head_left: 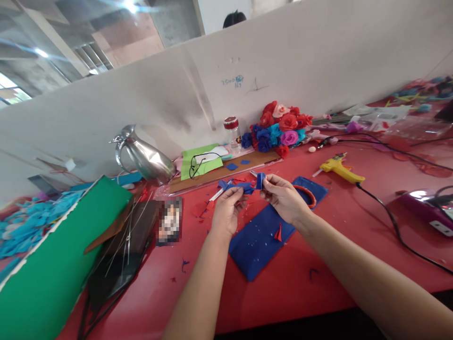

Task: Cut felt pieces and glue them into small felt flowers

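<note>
My left hand (227, 208) pinches one end of a strip of blue paper (238, 187) above the red table (318, 264). My right hand (284, 197) holds the other end, where the strip is rolled into a small blue coil (260, 180). Both hands hover over a folded sheet of blue paper (260, 238) lying on the table. A thin white stick (216, 194) pokes out to the left of my left hand. Small blue and red paper scraps lie around the hands.
A yellow glue gun (339, 167) with a black cord lies at the right. A bunch of red, blue and pink paper flowers (278, 128) stands by the white partition (318, 66), near a jar (231, 131) and a metal jug (145, 158). Green card (60, 250) and wires lie left.
</note>
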A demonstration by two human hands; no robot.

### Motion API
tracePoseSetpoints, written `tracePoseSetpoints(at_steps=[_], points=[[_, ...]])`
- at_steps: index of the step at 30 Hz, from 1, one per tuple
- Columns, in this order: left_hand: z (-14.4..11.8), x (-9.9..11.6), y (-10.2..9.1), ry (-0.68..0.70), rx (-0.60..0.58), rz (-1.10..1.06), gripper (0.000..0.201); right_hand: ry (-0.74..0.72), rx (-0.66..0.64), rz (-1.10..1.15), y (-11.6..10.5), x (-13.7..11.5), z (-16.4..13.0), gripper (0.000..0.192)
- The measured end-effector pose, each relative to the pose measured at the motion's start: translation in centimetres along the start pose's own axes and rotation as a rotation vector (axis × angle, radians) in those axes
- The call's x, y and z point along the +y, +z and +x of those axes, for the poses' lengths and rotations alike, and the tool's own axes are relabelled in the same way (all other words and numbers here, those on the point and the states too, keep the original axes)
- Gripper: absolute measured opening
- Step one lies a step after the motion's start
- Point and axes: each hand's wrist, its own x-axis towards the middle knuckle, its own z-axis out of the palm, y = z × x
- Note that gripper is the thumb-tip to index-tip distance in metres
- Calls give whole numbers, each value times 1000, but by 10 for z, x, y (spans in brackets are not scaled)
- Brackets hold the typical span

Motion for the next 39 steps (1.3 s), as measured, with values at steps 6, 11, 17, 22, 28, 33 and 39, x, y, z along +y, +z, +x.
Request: tracePoseSetpoints(at_steps=[6,11,17,22,28,33,39], points=[[-6,0,3,98,-47,55,30,-20,8,-22,-1,2,1,35],[-9,-4,6,123,-117,102,30,-16,-24,-18,-2,3,2,31],[-6,-2,3,144,-72,116,29,-35,-23,1,-2,1,1,32],[-5,-2,2,141,-78,158,30,-31,-22,0,-2,1,1,32],[-6,-1,2,166,-98,172,39,-28,-9,16,-3,-1,2,29],[-10,2,2,158,-152,149,40,-30,9,15,-4,-1,3,29],[-10,2,2,157,-145,221,20,-20,3,33,-3,-3,1,29]])
